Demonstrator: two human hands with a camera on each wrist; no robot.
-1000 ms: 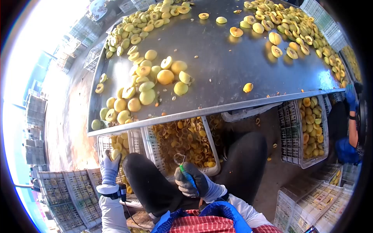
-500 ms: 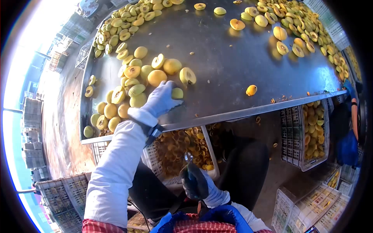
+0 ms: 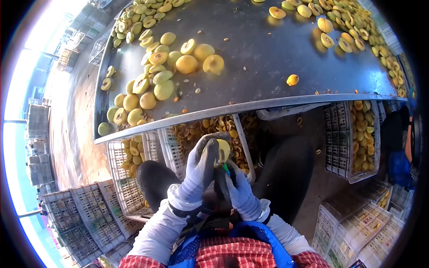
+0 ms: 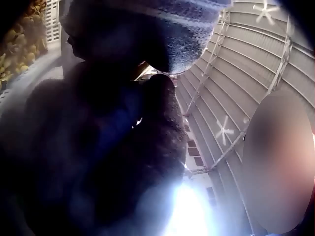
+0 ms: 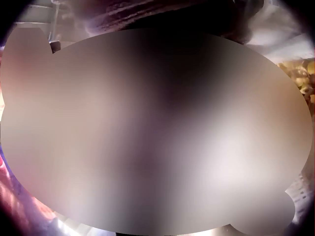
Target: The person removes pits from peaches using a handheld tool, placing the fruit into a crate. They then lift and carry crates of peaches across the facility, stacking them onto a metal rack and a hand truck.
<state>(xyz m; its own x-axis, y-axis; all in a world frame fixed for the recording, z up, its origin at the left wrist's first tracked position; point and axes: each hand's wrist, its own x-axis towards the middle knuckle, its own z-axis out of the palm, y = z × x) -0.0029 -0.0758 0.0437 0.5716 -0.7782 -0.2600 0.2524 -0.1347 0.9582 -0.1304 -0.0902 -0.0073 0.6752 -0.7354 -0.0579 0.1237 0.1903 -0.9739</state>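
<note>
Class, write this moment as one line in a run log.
left hand: grips yellow fruit | right hand: holds green-handled tool at fruit | metal table: fruit halves lying on top

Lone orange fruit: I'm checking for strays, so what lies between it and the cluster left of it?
Head view: bare metal tabletop and a small pale speck between the lone fruit and that cluster.

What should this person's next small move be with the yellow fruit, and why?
Probably work the green-handled tool into the yellow fruit: the left hand grips the fruit, and the right hand holds the tool right by it. Whether they touch is hard to tell.
</note>
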